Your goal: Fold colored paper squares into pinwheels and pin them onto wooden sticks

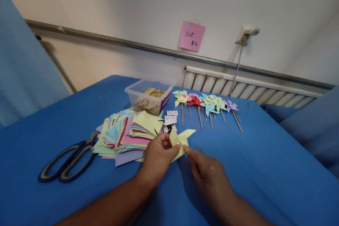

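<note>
My left hand [159, 153] pinches a pale yellow paper pinwheel [186, 134] by its left side, with some blades folded in and one pointing out to the right. My right hand [205, 166] is closed on what looks like a thin wooden stick [181, 143], its tip against the pinwheel's middle. Most of that stick is hidden by the fingers. Just left of my left hand lies a thick pile of coloured paper squares [124, 134]. Behind the pinwheel are small white boxes [171, 119] and a dark object, partly covered.
Large dark-handled scissors [70, 159] lie left of the paper. A clear plastic box [129, 95] of thin wooden sticks [148, 102] stands behind it. Several finished pinwheels on sticks [209, 107] lie at the back right. The blue cloth-covered table [254, 169] reaches toward a radiator [212, 83].
</note>
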Available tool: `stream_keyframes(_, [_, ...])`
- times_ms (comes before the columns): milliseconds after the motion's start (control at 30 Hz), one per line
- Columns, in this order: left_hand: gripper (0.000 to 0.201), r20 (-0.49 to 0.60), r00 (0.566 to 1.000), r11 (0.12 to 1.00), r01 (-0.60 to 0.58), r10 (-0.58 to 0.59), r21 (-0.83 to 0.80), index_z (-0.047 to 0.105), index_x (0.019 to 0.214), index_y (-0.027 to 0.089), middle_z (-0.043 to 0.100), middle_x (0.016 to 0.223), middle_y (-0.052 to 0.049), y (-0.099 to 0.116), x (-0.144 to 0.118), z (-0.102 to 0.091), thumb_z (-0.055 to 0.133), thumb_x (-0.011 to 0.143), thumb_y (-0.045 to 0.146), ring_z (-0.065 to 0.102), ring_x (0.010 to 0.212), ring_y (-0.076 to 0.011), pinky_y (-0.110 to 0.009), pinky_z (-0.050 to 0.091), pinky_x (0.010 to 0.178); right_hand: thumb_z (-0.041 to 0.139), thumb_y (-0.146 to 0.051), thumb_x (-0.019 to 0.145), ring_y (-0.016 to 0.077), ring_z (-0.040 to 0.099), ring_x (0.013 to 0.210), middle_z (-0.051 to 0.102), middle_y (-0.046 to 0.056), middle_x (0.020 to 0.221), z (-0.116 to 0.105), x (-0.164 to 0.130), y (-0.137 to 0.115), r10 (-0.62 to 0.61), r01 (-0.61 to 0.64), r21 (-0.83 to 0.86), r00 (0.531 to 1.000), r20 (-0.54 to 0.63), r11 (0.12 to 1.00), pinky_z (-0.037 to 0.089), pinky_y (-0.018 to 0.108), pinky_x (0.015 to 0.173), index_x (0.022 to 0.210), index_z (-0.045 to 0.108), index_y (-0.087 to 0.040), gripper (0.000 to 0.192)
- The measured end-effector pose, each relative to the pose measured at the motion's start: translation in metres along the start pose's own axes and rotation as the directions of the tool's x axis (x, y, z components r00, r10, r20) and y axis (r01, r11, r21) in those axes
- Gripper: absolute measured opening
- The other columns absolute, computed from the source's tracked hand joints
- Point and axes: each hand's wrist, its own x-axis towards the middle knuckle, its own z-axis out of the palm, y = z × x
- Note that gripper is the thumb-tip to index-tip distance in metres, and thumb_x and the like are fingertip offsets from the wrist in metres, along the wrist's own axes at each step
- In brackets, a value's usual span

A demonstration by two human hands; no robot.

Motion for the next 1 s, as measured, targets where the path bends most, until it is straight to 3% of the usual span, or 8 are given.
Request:
stream_keyframes(167, [0.019, 0.102, 0.995, 0.997, 0.014, -0.006, -0.079, 0.06, 0.078, 0.016, 0.065, 0.07, 0.0, 0.011, -0.004, -0.001, 0.067, 0.063, 0.026, 0.06, 0.065, -0.0157, -0.025, 0.045, 0.061, 0.043, -0.017, 0.087, 0.0199, 0.065, 0.09, 0.067, 0.005, 0.105, -0.002, 0.006, -0.002, 0.037, -0.027, 0.147, 0.997, -0.07, 0.989, 0.05, 0.031, 0.078, 0.122, 0.053, -0.028, 0.038])
stream_keyframes(300, [0.014, 0.175, 0.984, 0.992, 0.046, -0.024, -0.117, 0.061, 0.08, 0.016, 0.062, 0.067, 0.0, 0.015, -0.005, -0.003, 0.058, 0.07, 0.026, 0.058, 0.061, -0.0147, -0.025, 0.043, 0.057, 0.045, -0.024, 0.087, 0.0158, 0.064, 0.063, 0.067, 0.0, 0.075, -0.003, 0.01, -0.002, 0.178, -0.153, 0.29, 0.982, -0.062, 0.945, 0.048, 0.024, 0.056, 0.115, 0.057, -0.028, 0.031])
stream_keyframes(367, [0.015, 0.202, 0.979, 0.99, 0.052, -0.025, -0.133, 0.06, 0.082, 0.016, 0.062, 0.069, -0.001, 0.015, -0.005, -0.005, 0.055, 0.072, 0.026, 0.059, 0.062, -0.0155, -0.025, 0.042, 0.057, 0.046, -0.026, 0.087, 0.0133, 0.059, 0.054, 0.065, -0.001, 0.069, -0.001, 0.01, -0.002, 0.233, -0.205, 0.327, 0.971, -0.048, 0.922, 0.043, 0.021, 0.048, 0.112, 0.059, -0.027, 0.028])
stream_keyframes(600, [0.015, 0.175, 0.984, 0.999, 0.018, -0.009, -0.049, 0.059, 0.084, 0.015, 0.059, 0.06, 0.001, 0.011, -0.002, -0.008, 0.053, 0.073, 0.023, 0.048, 0.048, -0.0106, -0.022, 0.036, 0.047, 0.049, -0.035, 0.086, 0.0094, 0.051, 0.043, 0.064, -0.001, 0.068, 0.005, 0.01, -0.004, 0.355, -0.308, 0.466, 0.935, -0.012, 0.829, 0.038, 0.02, 0.042, 0.097, 0.059, -0.021, 0.02])
stream_keyframes(700, [0.017, 0.149, 0.989, 0.999, 0.009, -0.004, -0.033, 0.059, 0.085, 0.016, 0.062, 0.062, 0.001, 0.013, -0.002, -0.006, 0.056, 0.069, 0.018, 0.051, 0.049, -0.0107, -0.022, 0.037, 0.047, 0.052, -0.041, 0.084, 0.0077, 0.048, 0.04, 0.064, -0.001, 0.066, 0.007, 0.013, -0.005, 0.402, -0.332, 0.608, 0.915, 0.022, 0.721, 0.036, 0.018, 0.039, 0.093, 0.057, -0.018, 0.025])
stream_keyframes(833, [0.02, 0.096, 0.995, 0.999, 0.013, -0.009, -0.039, 0.059, 0.084, 0.016, 0.068, 0.08, -0.004, 0.016, -0.004, -0.004, 0.061, 0.064, 0.016, 0.057, 0.058, -0.0129, -0.022, 0.04, 0.05, 0.06, -0.044, 0.078, 0.0053, 0.045, 0.037, 0.064, 0.0, 0.064, 0.009, 0.018, -0.002, 0.44, -0.336, 0.802, 0.892, 0.102, 0.495, 0.032, 0.017, 0.037, 0.087, 0.055, -0.016, 0.03])
stream_keyframes(1000, [0.034, -0.071, 0.994, 0.996, -0.085, 0.083, -0.034, 0.061, 0.092, 0.017, 0.067, 0.095, -0.007, 0.014, 0.0, -0.006, 0.072, 0.061, 0.023, 0.06, 0.085, -0.0181, -0.027, 0.046, 0.074, 0.065, -0.04, 0.076, 0.004, 0.044, 0.037, 0.065, 0.001, 0.065, 0.011, 0.022, 0.003, 0.396, -0.29, 0.925, 0.901, 0.178, 0.244, 0.031, 0.016, 0.037, 0.082, 0.058, -0.014, 0.028])
